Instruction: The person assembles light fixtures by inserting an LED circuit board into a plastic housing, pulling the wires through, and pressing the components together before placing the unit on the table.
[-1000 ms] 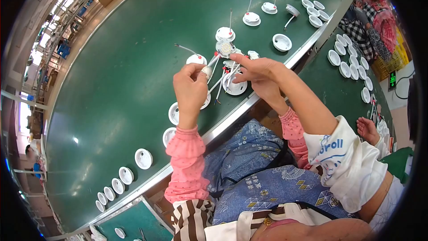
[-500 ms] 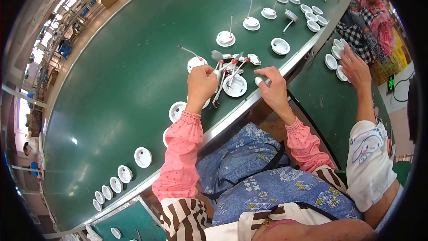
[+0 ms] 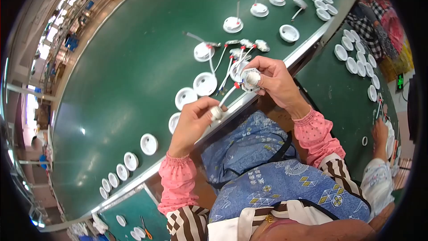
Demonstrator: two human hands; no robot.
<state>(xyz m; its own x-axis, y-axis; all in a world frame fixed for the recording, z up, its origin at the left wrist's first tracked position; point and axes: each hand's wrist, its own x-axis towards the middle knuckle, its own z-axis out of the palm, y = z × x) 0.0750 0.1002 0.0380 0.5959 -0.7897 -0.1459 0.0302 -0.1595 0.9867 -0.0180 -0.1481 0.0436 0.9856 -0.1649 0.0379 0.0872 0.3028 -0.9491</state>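
My right hand (image 3: 281, 85) pinches a small round white module (image 3: 246, 72), which looks like a circuit board with a red cable clip on its edge. From that clip a short white cable (image 3: 229, 96) runs down to my left hand (image 3: 191, 125), closed on its far end. White finger covers sit on both thumbs. Just beyond my hands lies a loose pile of similar modules (image 3: 262, 45) with white cables. A white round cup-shaped housing (image 3: 205, 84) rests left of the pile, and my right hand partly hides another.
More housings (image 3: 149, 144) line the front edge of the green table (image 3: 125, 76). Fitted ones with upright cables (image 3: 233, 25) stand farther back. At right, a co-worker's hand (image 3: 380, 136) is over a side table with many housings. Orange-handled scissors (image 3: 146, 228) lie lower left.
My right hand has closed on a module and my left hand has come nearer to me, holding its cable. The co-worker's hand has moved down the side table. The view has shifted slightly.
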